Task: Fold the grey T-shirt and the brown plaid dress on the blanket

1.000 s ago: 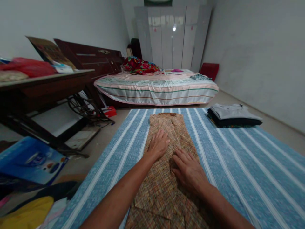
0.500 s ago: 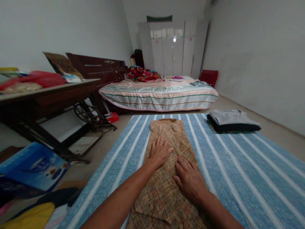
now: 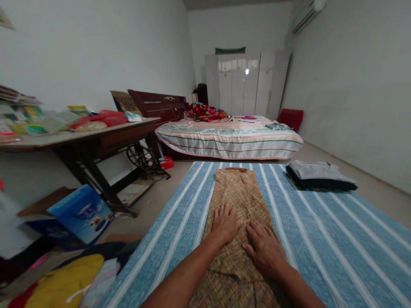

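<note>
A brown checked shirt (image 3: pixel 236 188) lies face down or folded, I cannot tell which, in a long narrow strip on the blue-and-white striped cloth (image 3: pixel 180 205). Its collar end points away from me, and the near end runs out of the bottom of the view. My left hand (image 3: pixel 226 221) rests flat on the left half of the shirt, fingers stretched out. Slightly nearer to me, my right hand (image 3: pixel 265 246) lies open along the shirt's right side, palm down. Neither hand grips the fabric.
Folded clothes (image 3: pixel 321 175), grey on black, are stacked at the far right of the striped cloth. Behind stands a bed (image 3: pixel 231 143). To the left are a cluttered sewing table (image 3: pixel 128 128), a blue box (image 3: pixel 85 216) and a yellow cloth (image 3: pixel 67 282) low down.
The view has tilted up and turned left. My left hand has slid a little toward me over the shirt; my right hand stays at about the same spot.
</note>
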{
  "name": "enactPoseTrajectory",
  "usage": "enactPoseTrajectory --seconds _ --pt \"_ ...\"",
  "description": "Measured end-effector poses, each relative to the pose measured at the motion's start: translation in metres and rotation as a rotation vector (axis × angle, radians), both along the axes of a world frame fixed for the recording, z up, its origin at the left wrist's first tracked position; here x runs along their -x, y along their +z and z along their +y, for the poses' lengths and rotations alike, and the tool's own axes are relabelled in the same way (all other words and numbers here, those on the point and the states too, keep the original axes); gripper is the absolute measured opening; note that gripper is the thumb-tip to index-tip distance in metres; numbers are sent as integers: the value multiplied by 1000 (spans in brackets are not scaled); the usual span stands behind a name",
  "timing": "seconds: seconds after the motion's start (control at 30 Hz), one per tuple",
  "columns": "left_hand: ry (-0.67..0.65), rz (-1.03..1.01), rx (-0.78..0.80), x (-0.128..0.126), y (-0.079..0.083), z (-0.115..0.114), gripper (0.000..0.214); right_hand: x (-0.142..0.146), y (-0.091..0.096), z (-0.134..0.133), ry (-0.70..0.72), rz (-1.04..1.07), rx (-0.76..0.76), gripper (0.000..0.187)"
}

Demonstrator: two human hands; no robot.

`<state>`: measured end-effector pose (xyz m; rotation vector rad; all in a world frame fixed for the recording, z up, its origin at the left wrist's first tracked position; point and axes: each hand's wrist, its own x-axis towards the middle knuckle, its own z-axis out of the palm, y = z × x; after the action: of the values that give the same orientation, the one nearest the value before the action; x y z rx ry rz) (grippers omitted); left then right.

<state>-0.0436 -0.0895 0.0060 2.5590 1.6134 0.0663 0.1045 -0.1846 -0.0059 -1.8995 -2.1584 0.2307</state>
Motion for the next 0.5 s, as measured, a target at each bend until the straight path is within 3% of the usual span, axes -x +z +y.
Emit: enactPoseTrajectory --seconds 0.33,0.5 --pt "-23 15 -84 1 -12 6 62 2 0 -1 -17 15 -1 55" --pt "-31 14 -120 -1 0 2 58 -2 6 -5 10 94 -113 48"
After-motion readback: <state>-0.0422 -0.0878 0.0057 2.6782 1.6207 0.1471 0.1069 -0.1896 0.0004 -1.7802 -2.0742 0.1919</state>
